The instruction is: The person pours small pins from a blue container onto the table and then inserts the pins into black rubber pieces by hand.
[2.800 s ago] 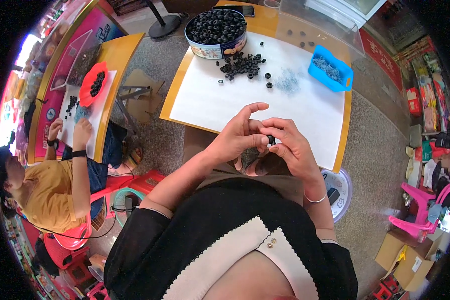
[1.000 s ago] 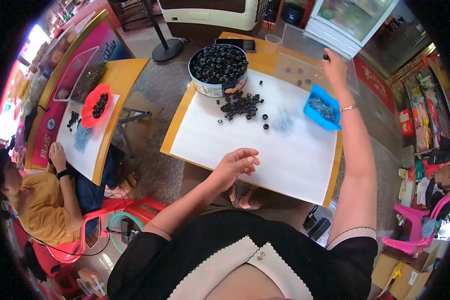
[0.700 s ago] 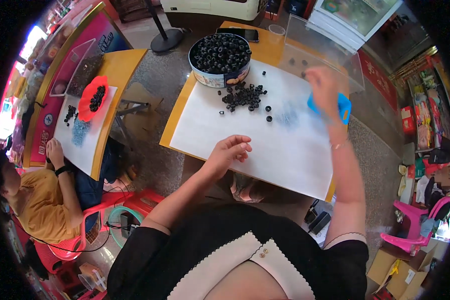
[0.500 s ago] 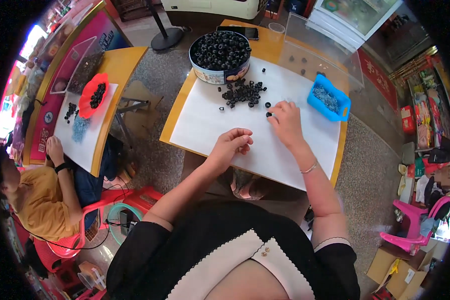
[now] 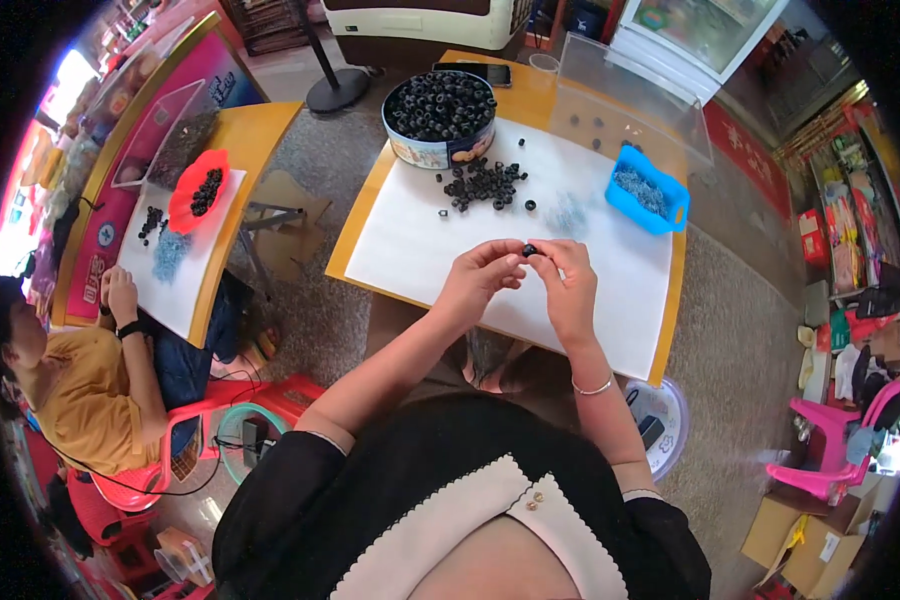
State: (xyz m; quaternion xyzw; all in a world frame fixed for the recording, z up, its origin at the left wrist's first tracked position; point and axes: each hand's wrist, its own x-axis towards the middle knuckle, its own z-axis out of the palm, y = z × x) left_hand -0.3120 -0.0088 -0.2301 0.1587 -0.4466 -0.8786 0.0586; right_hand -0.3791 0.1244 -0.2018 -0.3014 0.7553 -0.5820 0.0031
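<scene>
My right hand (image 5: 570, 290) pinches a small black ring-like part (image 5: 530, 249) between thumb and fingertips, above the white sheet (image 5: 410, 250). Right beside it, my left hand (image 5: 475, 280) is closed with thumb and forefinger together, their tips meeting the black part; anything smaller between them is hidden. Beyond my hands lies a loose heap of the same black parts (image 5: 482, 185). A single black part (image 5: 530, 205) sits apart, close to a thin scatter of tiny blue-grey pieces (image 5: 567, 213). More blue-grey pieces fill a blue plastic tray (image 5: 678, 215) at the right.
A round tin (image 5: 435, 152) full of black parts stands at the table's far left, with a phone (image 5: 480, 72) behind it. A clear plastic sheet (image 5: 620, 100) rises at the far right. Another person (image 5: 95, 390) sits at a left-hand table with a red bowl (image 5: 182, 208).
My right hand has picked up a black part from the sheet and drawn it back to my left hand. The blue-grey scatter it covered now shows.
</scene>
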